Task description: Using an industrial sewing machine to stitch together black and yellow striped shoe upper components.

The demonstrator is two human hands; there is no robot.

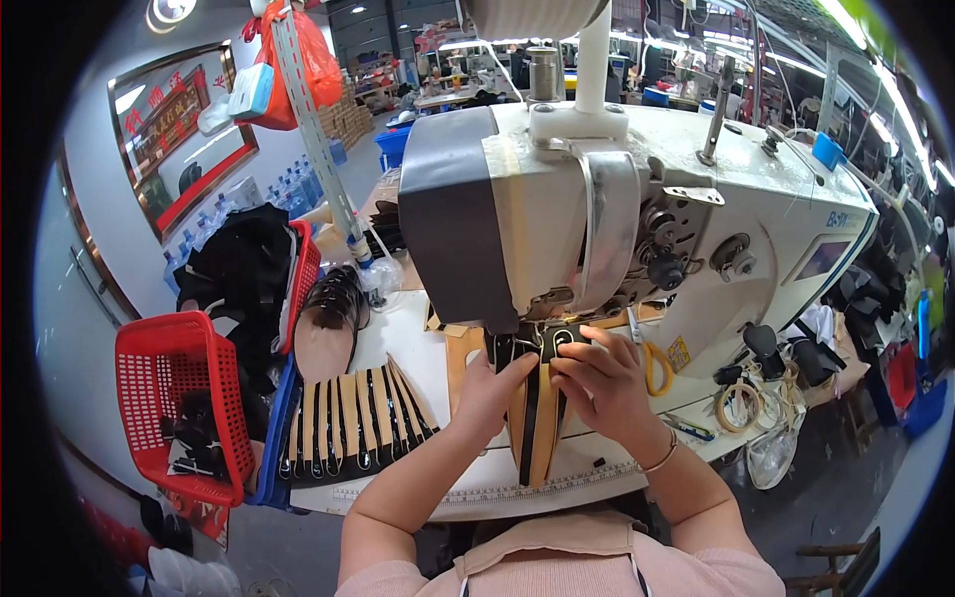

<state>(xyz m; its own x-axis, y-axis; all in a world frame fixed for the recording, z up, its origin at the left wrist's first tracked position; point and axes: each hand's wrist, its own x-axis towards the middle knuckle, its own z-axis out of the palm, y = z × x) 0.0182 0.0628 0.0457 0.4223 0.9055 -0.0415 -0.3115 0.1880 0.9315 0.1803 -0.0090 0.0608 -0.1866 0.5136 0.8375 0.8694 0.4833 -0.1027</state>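
Observation:
A large white sewing machine [458, 189] with a dark grey end cover stands in front of me. Below its needle area lies a black and tan strip piece [539, 448], its tapered tails hanging toward the table's front edge. My left hand [489, 388] grips the piece's left side, thumb laid on top near the needle. From the right, my right hand [605, 383] holds the black upper end, fingertips close to the machine's foot. The needle tip and the fingers' undersides are hidden. Just right of that hand are scissors with yellow handles [657, 368].
Similar black and tan strips [358, 418] are fanned out at left, near a black shoe-shaped piece [328, 323]. Red baskets [184, 398] and a blue basket [267, 483] stand beyond the table's left edge. Tape rolls [738, 408] lie right; a ruler strip [448, 495] runs along the front edge.

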